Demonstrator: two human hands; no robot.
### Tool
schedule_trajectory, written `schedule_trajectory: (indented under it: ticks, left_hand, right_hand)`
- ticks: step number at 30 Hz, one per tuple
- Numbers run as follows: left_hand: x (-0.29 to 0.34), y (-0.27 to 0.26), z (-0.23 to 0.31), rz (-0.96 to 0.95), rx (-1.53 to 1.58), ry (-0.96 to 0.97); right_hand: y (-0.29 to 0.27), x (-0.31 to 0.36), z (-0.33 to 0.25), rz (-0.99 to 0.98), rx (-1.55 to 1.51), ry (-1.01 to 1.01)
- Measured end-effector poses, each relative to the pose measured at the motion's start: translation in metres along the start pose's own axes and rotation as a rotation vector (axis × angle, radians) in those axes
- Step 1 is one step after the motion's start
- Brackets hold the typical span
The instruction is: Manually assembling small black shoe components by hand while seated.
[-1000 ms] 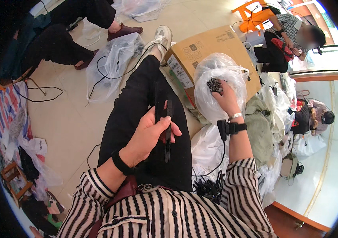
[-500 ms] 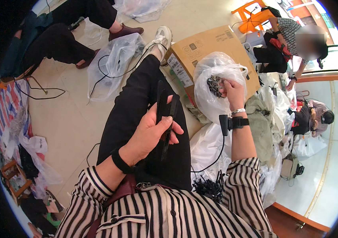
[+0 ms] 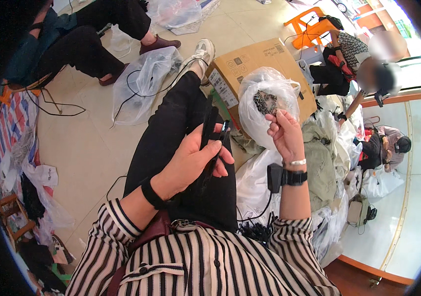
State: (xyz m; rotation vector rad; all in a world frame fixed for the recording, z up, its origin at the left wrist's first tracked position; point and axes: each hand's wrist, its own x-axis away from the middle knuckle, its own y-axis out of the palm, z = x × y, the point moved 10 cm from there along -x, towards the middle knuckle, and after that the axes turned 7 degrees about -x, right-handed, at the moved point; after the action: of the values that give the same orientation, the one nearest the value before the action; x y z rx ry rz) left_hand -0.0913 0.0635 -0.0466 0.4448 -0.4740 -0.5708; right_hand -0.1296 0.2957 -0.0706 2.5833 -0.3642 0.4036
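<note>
My left hand [image 3: 196,157] is closed around black straps [image 3: 207,124] that lie over my dark trousers, with a folded black loop showing above the thumb. My right hand [image 3: 286,132] is just at the near side of a white plastic bag [image 3: 250,120], thumb and fingers pinched together. Whatever is between those fingertips is too small to make out. Inside the bag's open mouth lies a heap of small dark and silvery metal pieces [image 3: 265,102]. A bunch of black strips [image 3: 256,230] rests beside my right hip.
Behind the bag is a cardboard box [image 3: 255,54]. White sacks [image 3: 257,180] and an olive cloth [image 3: 321,163] lie at the right. A clear plastic bag [image 3: 144,89] with a black cable is on the floor. Other people sit far left and right, near an orange stool [image 3: 306,27].
My right hand has come out of the bag's mouth and drawn back toward me, fingers pinched. My left hand keeps hold of the black straps, slightly turned.
</note>
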Motion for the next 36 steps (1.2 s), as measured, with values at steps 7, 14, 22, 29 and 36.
schedule_trajectory:
  ticks: [7, 14, 22, 29, 36]
  left_hand:
    - [0.0, 0.003, -0.001, 0.003, -0.068, 0.047]
    - [0.004, 0.003, 0.003, 0.041, -0.021, -0.005]
    - [0.006, 0.005, -0.003, 0.0, -0.079, 0.014]
    - [0.008, 0.013, -0.009, -0.09, 0.075, -0.068]
    - [0.008, 0.016, -0.006, -0.113, 0.105, -0.081]
  right_hand:
    - [0.077, 0.072, 0.015, -0.135, -0.043, -0.077]
    - [0.133, 0.124, -0.016, -0.123, 0.902, -0.689]
    - [0.12, 0.117, 0.02, -0.246, 0.5, -0.391]
    - [0.12, 0.119, 0.032, -0.263, 0.173, -0.287]
    - [0.124, 0.127, 0.017, -0.257, 0.503, -0.541]
